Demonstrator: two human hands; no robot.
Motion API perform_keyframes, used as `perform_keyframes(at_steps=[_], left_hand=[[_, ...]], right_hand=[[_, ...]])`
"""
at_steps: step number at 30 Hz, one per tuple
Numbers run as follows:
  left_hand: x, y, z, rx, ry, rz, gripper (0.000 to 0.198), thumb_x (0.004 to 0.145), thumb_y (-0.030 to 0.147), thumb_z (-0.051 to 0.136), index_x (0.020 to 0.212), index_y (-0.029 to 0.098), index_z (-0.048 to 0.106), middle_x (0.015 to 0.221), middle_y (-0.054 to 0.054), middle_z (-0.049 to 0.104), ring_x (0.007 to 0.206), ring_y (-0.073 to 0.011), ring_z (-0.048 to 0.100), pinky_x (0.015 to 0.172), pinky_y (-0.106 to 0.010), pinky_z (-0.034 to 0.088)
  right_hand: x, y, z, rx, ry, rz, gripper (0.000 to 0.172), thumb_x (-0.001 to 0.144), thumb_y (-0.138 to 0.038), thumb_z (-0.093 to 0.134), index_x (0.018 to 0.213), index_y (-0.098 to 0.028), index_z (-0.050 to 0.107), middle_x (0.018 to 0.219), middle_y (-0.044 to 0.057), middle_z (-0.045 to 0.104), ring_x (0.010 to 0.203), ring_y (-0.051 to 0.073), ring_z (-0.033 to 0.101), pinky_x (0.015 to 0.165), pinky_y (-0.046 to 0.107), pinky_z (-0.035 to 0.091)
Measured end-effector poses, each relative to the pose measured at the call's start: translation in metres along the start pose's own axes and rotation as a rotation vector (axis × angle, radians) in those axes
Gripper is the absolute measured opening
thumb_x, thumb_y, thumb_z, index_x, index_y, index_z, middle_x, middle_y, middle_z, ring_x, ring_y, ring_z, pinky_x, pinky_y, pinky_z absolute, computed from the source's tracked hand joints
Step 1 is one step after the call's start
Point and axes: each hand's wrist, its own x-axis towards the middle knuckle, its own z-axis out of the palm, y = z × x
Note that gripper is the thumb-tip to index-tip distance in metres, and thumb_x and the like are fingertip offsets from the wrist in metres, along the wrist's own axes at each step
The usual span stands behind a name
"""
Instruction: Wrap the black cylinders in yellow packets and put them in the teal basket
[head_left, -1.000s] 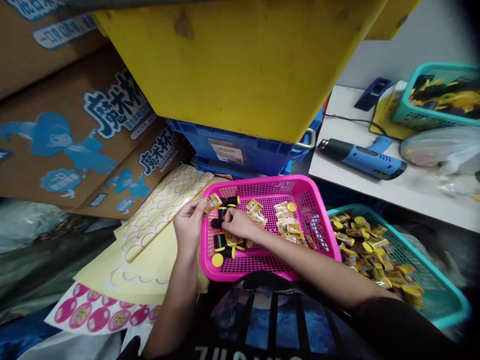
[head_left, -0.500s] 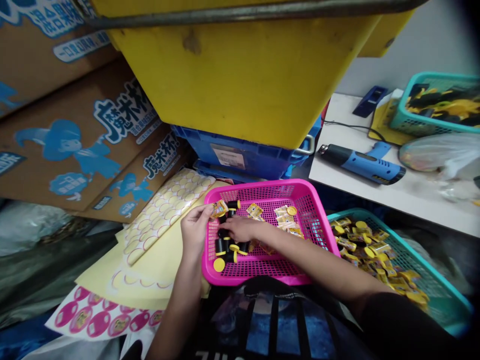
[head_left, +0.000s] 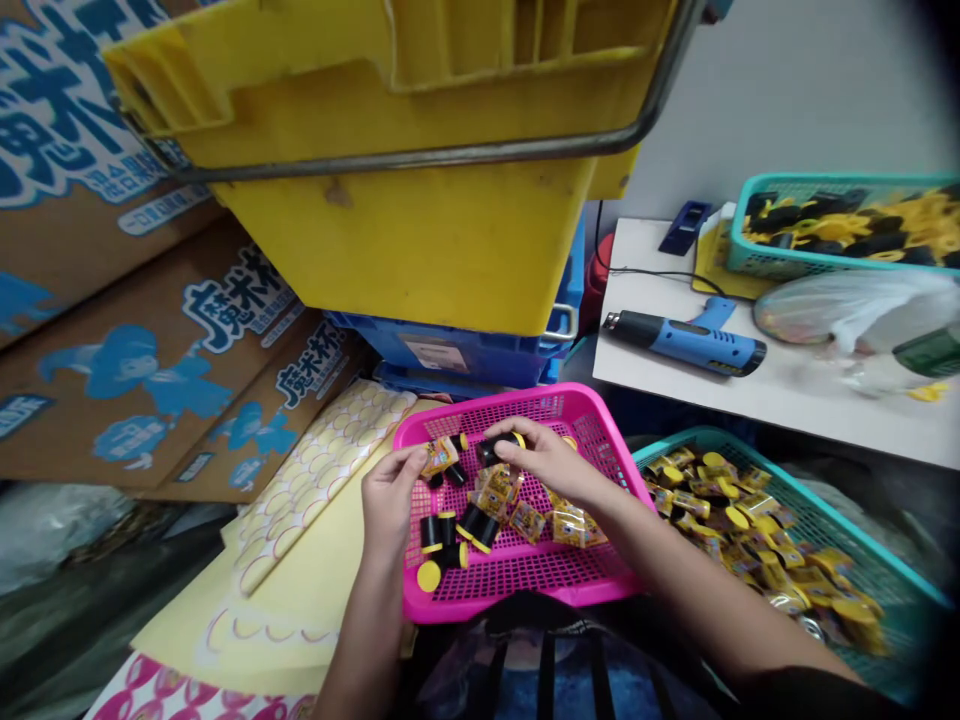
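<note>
My left hand pinches a small yellow printed wrapper sleeve over the left side of a pink basket. Opposite it, my right hand grips a small black cylinder with a yellow end, held a little apart from the sleeve. Below the hands, several black cylinders with yellow caps lie in the basket's left part. Loose printed sleeves are spread over its middle and right. A round yellow cap faces up in the near left corner.
A green basket of wrapped yellow pieces stands at right. A heat gun rests on the white table near another green basket. Ahead are a yellow crate and blue crate; cartons and sticker sheets flank the left.
My right hand has risen from the pile with a black cylinder. My left hand still holds the sleeve. The camera view has shifted, showing more of the yellow crate.
</note>
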Motion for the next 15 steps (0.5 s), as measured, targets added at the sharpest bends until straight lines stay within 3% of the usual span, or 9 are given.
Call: perform_keyframes(at_steps=[3,6,9,15], left_hand=[[-0.007,0.003,0.019,0.045,-0.054,0.004,0.024,0.061,0.037,0.08,0.073,0.016,0.075,0.07,-0.004,0.075,0.065,-0.017,0.067,0.066,-0.029,0.054],[-0.014,0.007,0.034,0.048,-0.112,0.014,0.023,0.062,0.036,0.08,0.073,0.017,0.075,0.072,-0.005,0.076,0.069,-0.0188,0.069,0.069,-0.03,0.056],[-0.018,0.009,0.043,0.039,-0.132,0.033,0.021,0.062,0.036,0.08,0.072,0.017,0.075,0.072,-0.004,0.076,0.067,-0.0176,0.069,0.066,-0.028,0.055],[-0.024,0.013,0.058,0.018,-0.18,0.121,0.016,0.064,0.032,0.08,0.07,0.019,0.076,0.072,-0.003,0.075,0.067,-0.0158,0.068,0.064,-0.026,0.054]], right_hand=[[-0.017,-0.004,-0.007,0.165,0.058,-0.051,0.033,0.084,-0.042,0.064,0.11,-0.024,0.057,0.096,0.001,0.058,0.076,0.012,0.055,0.07,0.027,0.044],[-0.027,-0.008,-0.011,0.248,0.101,-0.102,0.038,0.076,-0.036,0.074,0.108,-0.025,0.056,0.099,0.0,0.057,0.085,0.013,0.056,0.074,0.026,0.044],[-0.032,-0.013,-0.018,0.234,0.127,-0.118,0.037,0.071,-0.033,0.078,0.1,-0.023,0.057,0.091,-0.001,0.057,0.079,0.013,0.054,0.07,0.025,0.043],[-0.038,-0.013,-0.036,0.111,0.082,-0.12,0.033,0.077,-0.036,0.073,0.102,-0.021,0.057,0.084,-0.002,0.056,0.07,0.011,0.05,0.065,0.025,0.04]])
